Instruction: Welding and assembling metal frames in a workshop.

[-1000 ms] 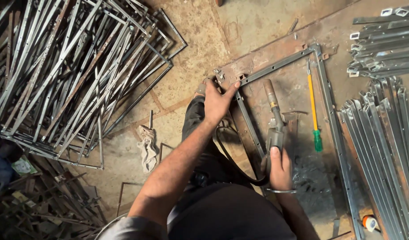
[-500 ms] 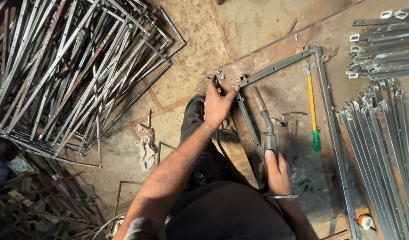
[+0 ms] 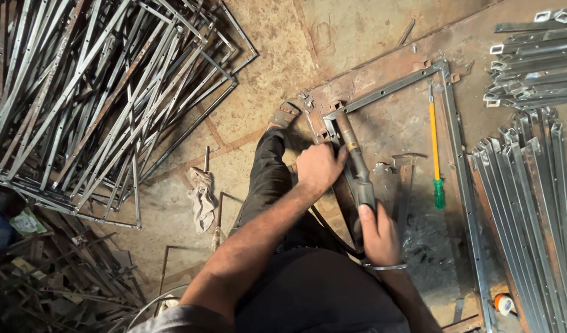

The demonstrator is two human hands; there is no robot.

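Near the top left corner of the metal frame (image 3: 388, 91) lying on the rusty steel surface (image 3: 382, 126), I see both hands at work on one tool. My right hand (image 3: 378, 235) is clenched around the rear grip of a long welding torch (image 3: 356, 165), with a thin metal bangle (image 3: 385, 267) around the wrist just below it. My left hand (image 3: 320, 168) is curled against the torch's barrel, closer to the frame's corner than the right hand, gripping or steadying it; I cannot tell how firmly the fingers close. The torch points up and left, its tip resting at the frame's corner, where the top bar meets the left bar. A dark cable (image 3: 333, 237) loops from the torch back under my right forearm.

Inside the frame, right of the torch, a hammer (image 3: 405, 179) lies on the surface, and further right, just beside the frame's right bar, a screwdriver (image 3: 436, 148) with a yellow shaft and green handle lies upright. Outside the frame to its right, a row of steel strips (image 3: 533, 203) lies side by side, and above them a stack of square tubes (image 3: 533, 58). A small roll of tape (image 3: 503, 303) sits by the frame's lower right end.

Left of the frame, my leg in dark trousers (image 3: 268, 185) stretches toward the corner, with a sandal (image 3: 286, 114) on the foot. Further left, a crumpled rag (image 3: 201, 196) lies on the floor (image 3: 277, 55), and beyond it a big heap of finished frames (image 3: 92, 86).
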